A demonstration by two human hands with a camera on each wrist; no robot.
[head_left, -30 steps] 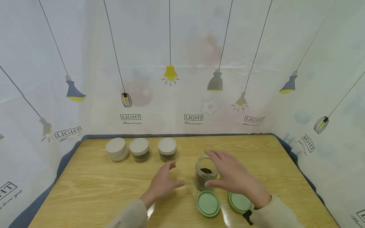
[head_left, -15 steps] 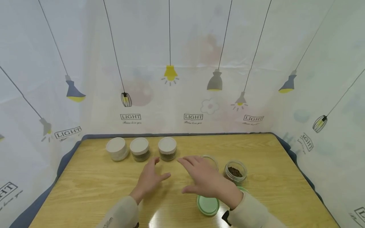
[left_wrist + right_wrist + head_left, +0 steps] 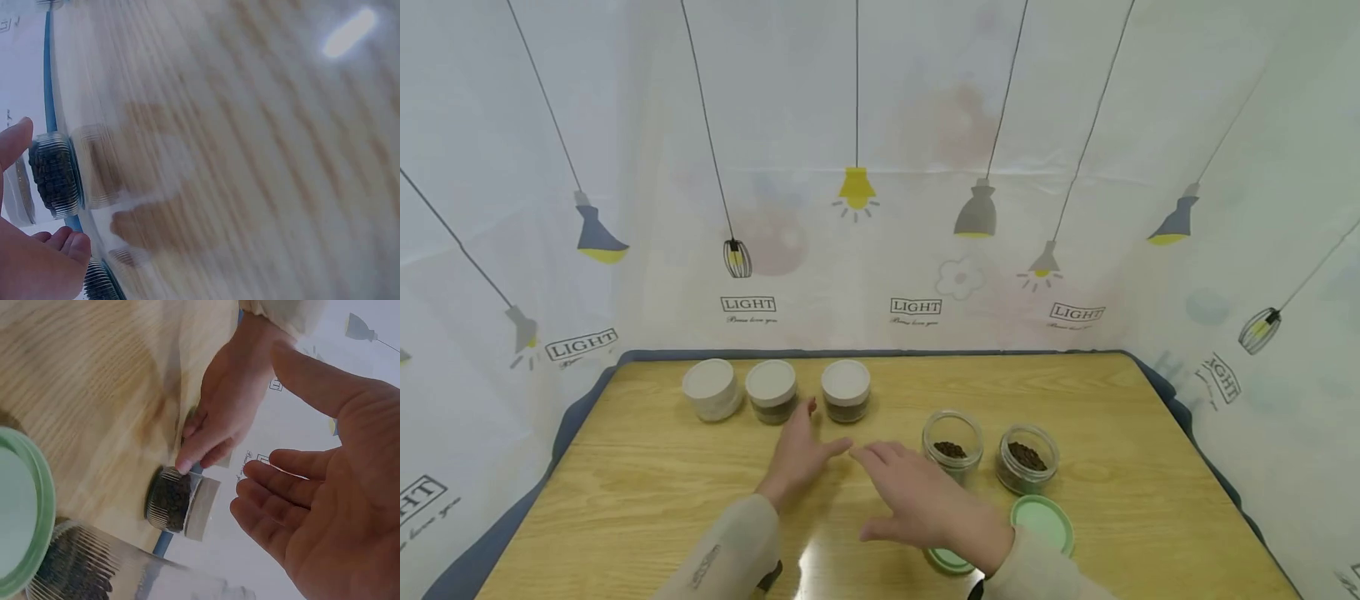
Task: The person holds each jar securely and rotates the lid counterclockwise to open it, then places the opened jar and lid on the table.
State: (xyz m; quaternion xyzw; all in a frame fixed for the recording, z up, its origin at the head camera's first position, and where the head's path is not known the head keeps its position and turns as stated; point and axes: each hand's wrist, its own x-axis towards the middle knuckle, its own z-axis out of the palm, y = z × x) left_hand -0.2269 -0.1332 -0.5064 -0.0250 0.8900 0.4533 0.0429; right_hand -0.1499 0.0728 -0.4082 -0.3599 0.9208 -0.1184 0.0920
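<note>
My left hand (image 3: 797,457) reaches over the wooden table, thumb and fingers spread, between a white-lidded jar (image 3: 847,393) and another white-lidded jar (image 3: 772,396). Its fingertips overlap the second jar's side in the head view. Dark contents show through the jar (image 3: 55,175) in the left wrist view. Lower and to the right, my right hand (image 3: 921,504) hovers with fingers extended and holds nothing. Beyond it stand two lidless glass jars, the left jar (image 3: 953,437) and the right jar (image 3: 1027,467), with dark brown bean-like pieces inside.
A third white-lidded jar (image 3: 711,392), pale all over, stands at the back left. One green lid (image 3: 1043,523) lies before the right open jar. Another green lid (image 3: 950,561) is partly hidden under my right hand. A printed cloth (image 3: 820,275) hangs behind the table.
My right hand has moved left, away from the left open jar, uncovering both open jars. My left hand has shifted left and forward towards the white-lidded jars.
</note>
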